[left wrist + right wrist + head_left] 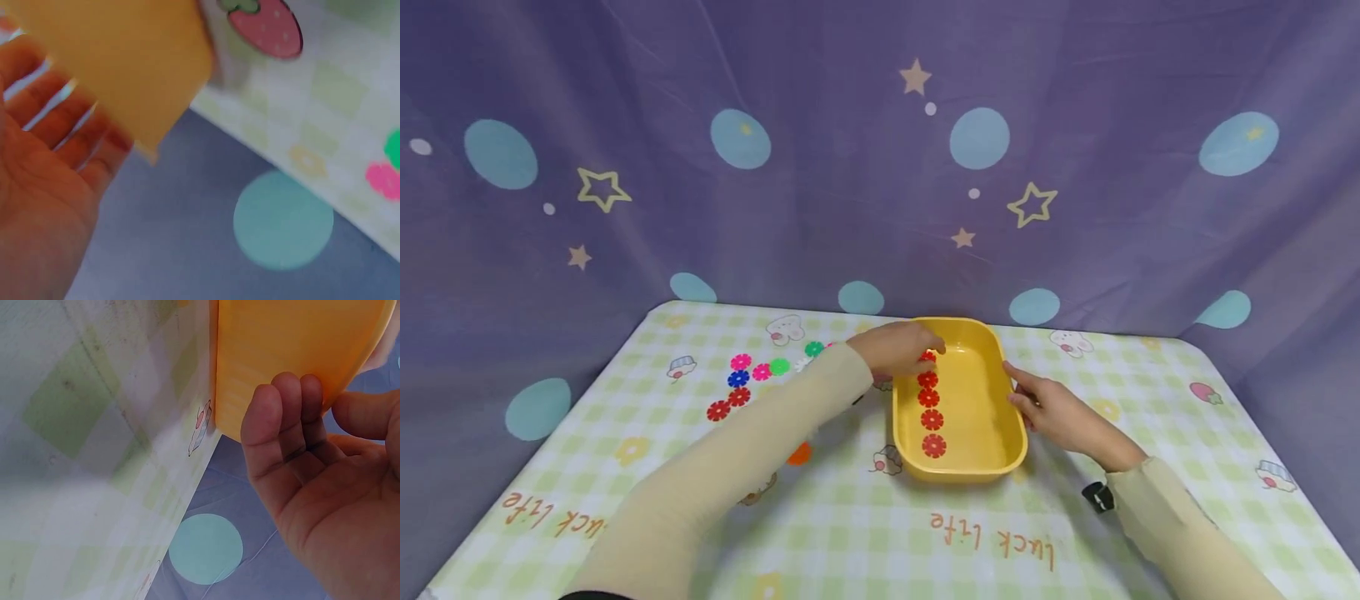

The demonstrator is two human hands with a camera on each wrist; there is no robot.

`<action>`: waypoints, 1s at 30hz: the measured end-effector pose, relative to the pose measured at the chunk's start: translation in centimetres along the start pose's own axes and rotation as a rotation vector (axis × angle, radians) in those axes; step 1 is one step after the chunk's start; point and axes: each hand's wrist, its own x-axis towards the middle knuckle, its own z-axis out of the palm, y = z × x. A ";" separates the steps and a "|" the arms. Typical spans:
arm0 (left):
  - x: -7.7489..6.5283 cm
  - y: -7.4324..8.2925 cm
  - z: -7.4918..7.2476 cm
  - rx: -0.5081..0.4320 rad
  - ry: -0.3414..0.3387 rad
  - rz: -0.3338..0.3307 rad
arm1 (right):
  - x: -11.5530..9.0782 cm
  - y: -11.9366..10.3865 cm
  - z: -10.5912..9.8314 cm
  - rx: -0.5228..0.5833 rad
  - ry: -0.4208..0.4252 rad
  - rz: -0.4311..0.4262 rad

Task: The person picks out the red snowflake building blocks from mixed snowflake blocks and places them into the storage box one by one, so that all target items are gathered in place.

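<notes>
A yellow tray (973,392) stands on the table, with a column of red snowflake discs (932,419) along its left side. Over its far left rim reaches my left hand (898,348), thumb and fingers parted around the farthest red disc (928,357). Seen from the left wrist, the fingers of that hand (47,156) spread beside the tray wall (125,69), and their tips are partly hidden. On the opposite side, my right hand (1056,408) grips the tray's right rim. Its fingers (290,419) lie against the outer wall in the right wrist view.
Left of the tray lie loose snowflake discs, among them a blue one (739,378), a bright green one (779,367) and an orange one (799,454) partly behind the left sleeve. A small black object (1098,497) shows by the right sleeve. A purple curtain (820,208) hangs behind the table.
</notes>
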 end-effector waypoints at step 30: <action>-23.6 -10.9 6.7 -0.202 0.095 -0.190 | -0.1 -0.5 0.1 0.016 -0.015 -0.025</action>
